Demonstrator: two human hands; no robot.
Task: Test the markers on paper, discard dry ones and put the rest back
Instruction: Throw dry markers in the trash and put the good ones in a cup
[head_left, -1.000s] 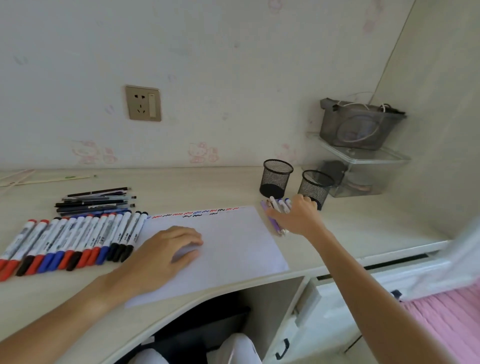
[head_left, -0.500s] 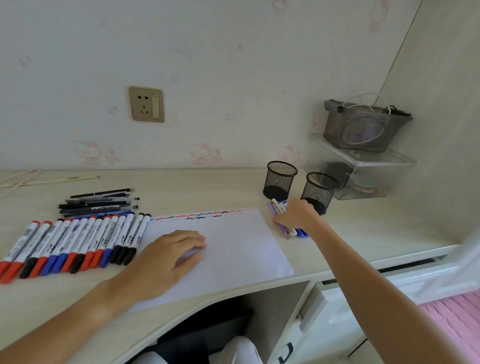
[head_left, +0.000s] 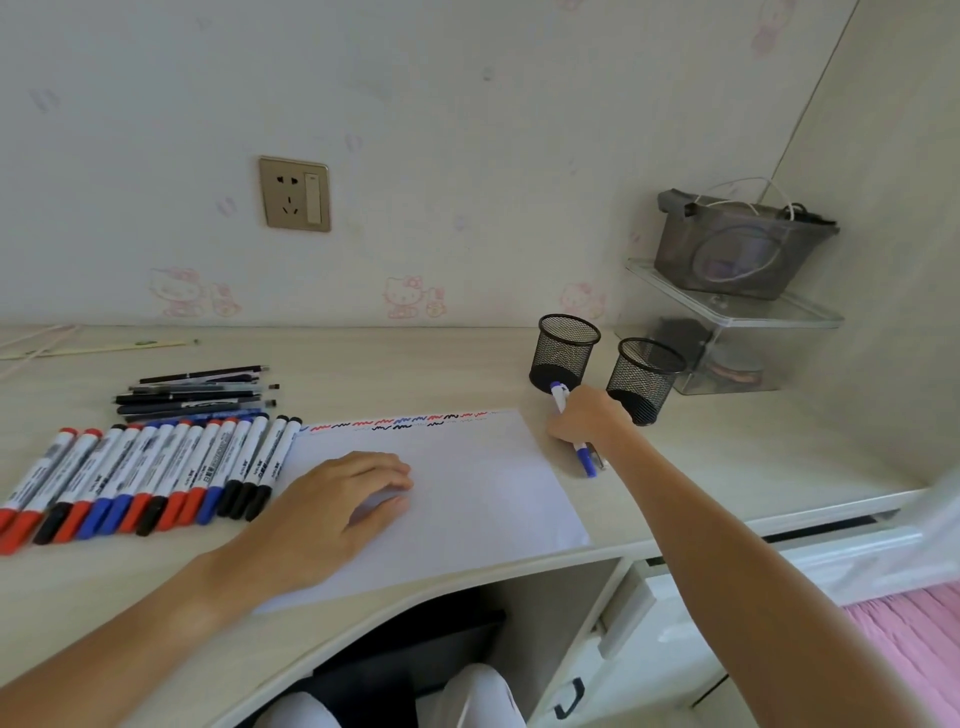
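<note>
A white sheet of paper (head_left: 467, 499) lies on the desk, with red, blue and black squiggles along its top edge. My left hand (head_left: 332, 499) rests flat on the sheet. My right hand (head_left: 587, 421) grips a small bundle of pens (head_left: 584, 457) just right of the paper; a white and blue one sticks out at both ends. Two black mesh pen cups (head_left: 563, 353) (head_left: 644, 379) stand right behind that hand. A row of several red, blue and black markers (head_left: 156, 473) lies left of the paper.
A pile of thin dark pens (head_left: 197, 392) lies behind the marker row. A clear plastic box (head_left: 737, 338) with a grey pouch (head_left: 743, 244) on top stands in the right corner. The desk's curved front edge runs below the paper, with a drawer (head_left: 675, 613) to the right.
My right hand has gathered the pens beside the cups and drawn them slightly toward me. The left hand stays on the paper.
</note>
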